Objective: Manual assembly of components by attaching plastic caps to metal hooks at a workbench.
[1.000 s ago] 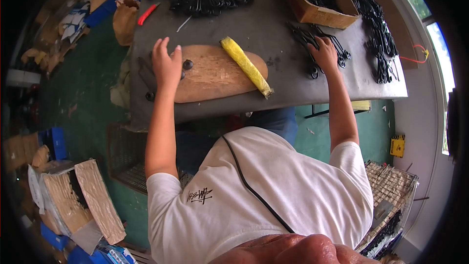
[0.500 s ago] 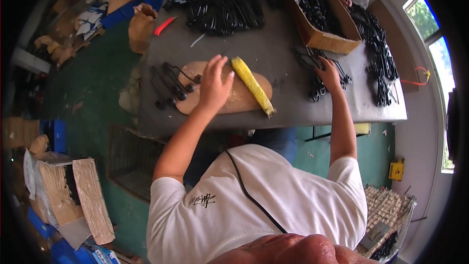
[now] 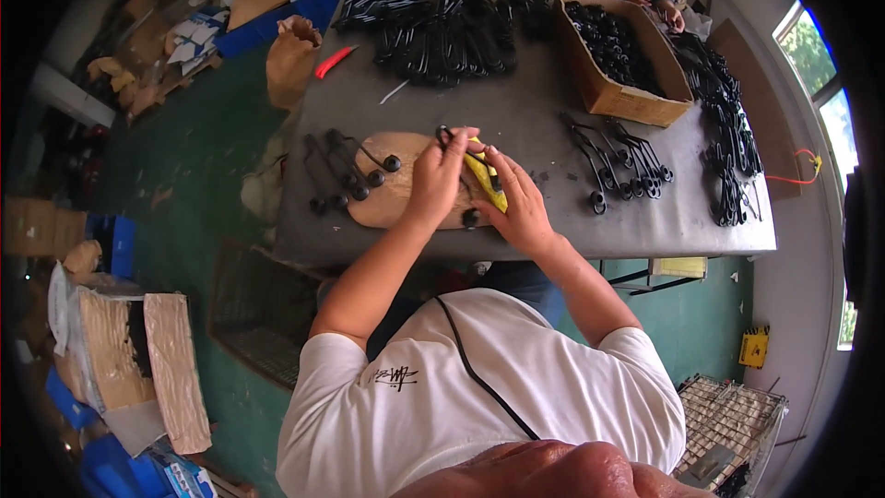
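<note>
A yellow wrapped bar [image 3: 486, 173] lies on a tan oval board [image 3: 387, 207], partly covered by my hands. My left hand [image 3: 437, 183] is closed on a black rod with a rounded end [image 3: 443, 136], which slants across toward the bar. A black knob [image 3: 471, 219] shows below, between my hands. My right hand [image 3: 522, 207] is at the bar's right side, fingers stretched and thumb apart, close to the rod's other end; whether it touches the rod is unclear. Several black knob-ended rods [image 3: 348, 175] lie on the board's left edge, and several more black rods [image 3: 627, 166] lie to the right.
A cardboard box [image 3: 636, 105] of black parts stands at the back right. Black rods [image 3: 442, 37] are heaped along the far edge, with another row [image 3: 728, 148] at the right. A red-handled tool [image 3: 335, 62] lies at the far left. Across the table, another person's hands [image 3: 650, 2] are at work.
My right hand has left the rods on the right and come to the yellow bar. My left hand has moved right and now grips a black rod. The view has shifted slightly.
</note>
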Demonstrator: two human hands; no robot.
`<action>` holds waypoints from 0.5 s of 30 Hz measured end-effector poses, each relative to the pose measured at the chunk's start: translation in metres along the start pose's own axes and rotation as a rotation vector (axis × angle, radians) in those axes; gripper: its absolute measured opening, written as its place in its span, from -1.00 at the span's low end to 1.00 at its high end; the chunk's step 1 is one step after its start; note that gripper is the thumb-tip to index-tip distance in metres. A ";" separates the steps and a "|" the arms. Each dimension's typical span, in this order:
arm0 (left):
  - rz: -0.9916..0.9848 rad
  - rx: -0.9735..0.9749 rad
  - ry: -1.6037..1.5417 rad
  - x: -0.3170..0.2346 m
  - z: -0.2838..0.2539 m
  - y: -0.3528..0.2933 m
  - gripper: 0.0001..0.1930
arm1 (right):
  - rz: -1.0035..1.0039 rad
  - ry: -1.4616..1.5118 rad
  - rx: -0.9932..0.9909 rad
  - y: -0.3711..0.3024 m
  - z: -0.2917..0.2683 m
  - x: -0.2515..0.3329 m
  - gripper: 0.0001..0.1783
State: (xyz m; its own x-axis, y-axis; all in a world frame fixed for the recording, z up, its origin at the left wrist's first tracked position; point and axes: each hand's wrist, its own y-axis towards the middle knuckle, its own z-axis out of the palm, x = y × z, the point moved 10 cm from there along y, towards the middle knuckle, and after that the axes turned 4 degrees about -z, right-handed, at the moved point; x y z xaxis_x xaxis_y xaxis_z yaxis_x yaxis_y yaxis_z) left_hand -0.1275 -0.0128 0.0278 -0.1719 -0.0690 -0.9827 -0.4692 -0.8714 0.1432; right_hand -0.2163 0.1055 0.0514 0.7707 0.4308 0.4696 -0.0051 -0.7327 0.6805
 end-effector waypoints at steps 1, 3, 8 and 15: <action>-0.066 -0.022 0.065 -0.006 -0.015 -0.003 -0.68 | 0.002 0.006 0.000 -0.002 0.002 -0.001 -0.10; -0.039 -0.133 0.086 -0.016 -0.046 -0.005 -0.69 | 0.194 -0.315 0.129 -0.011 0.011 -0.026 -0.10; -0.031 -0.144 0.068 -0.021 -0.075 0.007 -0.71 | 0.407 -0.358 0.420 -0.060 0.057 -0.091 -0.15; 0.089 0.076 0.376 -0.003 -0.048 0.012 -0.69 | 1.308 1.194 0.094 -0.101 0.058 -0.087 -0.33</action>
State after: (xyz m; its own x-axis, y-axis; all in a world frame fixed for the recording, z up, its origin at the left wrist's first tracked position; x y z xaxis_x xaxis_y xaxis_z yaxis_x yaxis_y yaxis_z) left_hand -0.0906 -0.0466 0.0269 0.1085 -0.3280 -0.9384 -0.5322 -0.8165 0.2239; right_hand -0.2462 0.1114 -0.0904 -0.5470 -0.3236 0.7721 -0.1122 -0.8856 -0.4507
